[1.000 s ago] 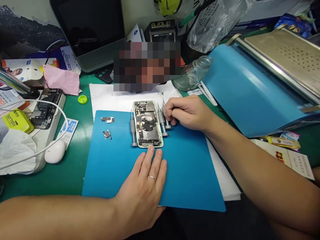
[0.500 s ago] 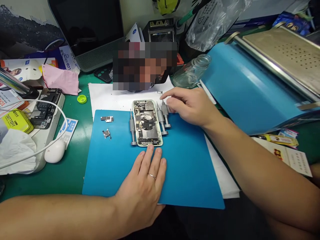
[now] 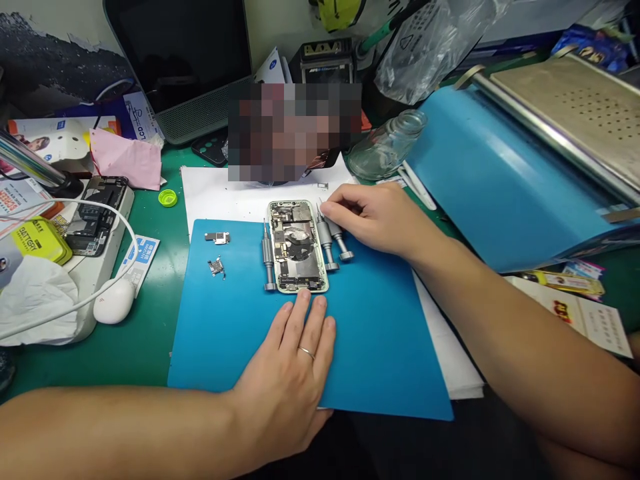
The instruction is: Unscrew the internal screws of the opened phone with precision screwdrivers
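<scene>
An opened smartphone (image 3: 299, 245), its inner parts bare, lies on the blue mat (image 3: 240, 360). Flat below it, my left hand (image 3: 285, 360) is open, its fingertips at the phone's bottom edge. My right hand (image 3: 373, 213) is at the phone's upper right, thumb and forefinger pinched on the thin end of a grey precision screwdriver (image 3: 343, 245), which lies tilted. Beside that, a second screwdriver (image 3: 326, 241) lies along the phone's right edge. A third screwdriver (image 3: 268, 257) is on the left side. Farther left are a small metal bracket (image 3: 218, 238) and a small circuit part (image 3: 217, 267).
A glass jar (image 3: 387, 145) leans at the back, near a blurred patch. To the left stand a phone body (image 3: 97, 217), a yellow tin (image 3: 43, 240) and a white cable with a rounded plug (image 3: 114, 301). A large blue-covered machine (image 3: 500, 173) fills the right.
My right thumb and forefinger have closed on the rightmost screwdriver's thin end, and its handle end has swung to the right. My left hand stays in place. The view has shifted slightly.
</scene>
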Demonstrator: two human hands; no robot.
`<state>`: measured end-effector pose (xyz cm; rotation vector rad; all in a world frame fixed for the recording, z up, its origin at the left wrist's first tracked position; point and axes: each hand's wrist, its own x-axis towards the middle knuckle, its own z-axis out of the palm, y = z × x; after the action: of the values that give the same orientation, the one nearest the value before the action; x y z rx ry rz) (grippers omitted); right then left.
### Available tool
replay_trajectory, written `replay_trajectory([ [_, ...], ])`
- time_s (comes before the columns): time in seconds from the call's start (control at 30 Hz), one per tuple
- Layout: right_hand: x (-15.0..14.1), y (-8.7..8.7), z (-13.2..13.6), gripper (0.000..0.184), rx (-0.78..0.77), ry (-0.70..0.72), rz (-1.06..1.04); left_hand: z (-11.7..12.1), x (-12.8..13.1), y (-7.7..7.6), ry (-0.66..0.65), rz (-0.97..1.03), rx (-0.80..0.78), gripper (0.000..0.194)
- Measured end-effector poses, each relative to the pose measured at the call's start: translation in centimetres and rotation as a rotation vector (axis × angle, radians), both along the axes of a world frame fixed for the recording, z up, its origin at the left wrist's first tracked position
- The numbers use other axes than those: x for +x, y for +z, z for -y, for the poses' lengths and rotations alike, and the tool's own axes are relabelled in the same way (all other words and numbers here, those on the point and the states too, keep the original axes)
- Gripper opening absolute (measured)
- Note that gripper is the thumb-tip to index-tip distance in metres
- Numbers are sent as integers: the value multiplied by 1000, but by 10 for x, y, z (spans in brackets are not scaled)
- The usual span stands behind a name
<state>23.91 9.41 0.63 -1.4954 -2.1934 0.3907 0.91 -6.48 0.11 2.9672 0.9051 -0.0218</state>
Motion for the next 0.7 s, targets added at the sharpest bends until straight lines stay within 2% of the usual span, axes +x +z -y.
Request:
replay_trajectory([
  [0.5, 1, 2, 1, 24, -17, 24, 22, 0, 1, 1, 3, -1, -2, 94],
  [0.57, 1, 0, 2, 24, 40, 24, 27, 0, 1, 0, 3, 2, 0, 96],
  [0.63, -2, -2, 4, 23, 163, 48, 14, 0, 1, 0, 3, 5, 2, 96],
  [0.7, -8, -3, 7, 22, 315, 152, -12, 0, 1, -1, 6, 8, 2, 94],
])
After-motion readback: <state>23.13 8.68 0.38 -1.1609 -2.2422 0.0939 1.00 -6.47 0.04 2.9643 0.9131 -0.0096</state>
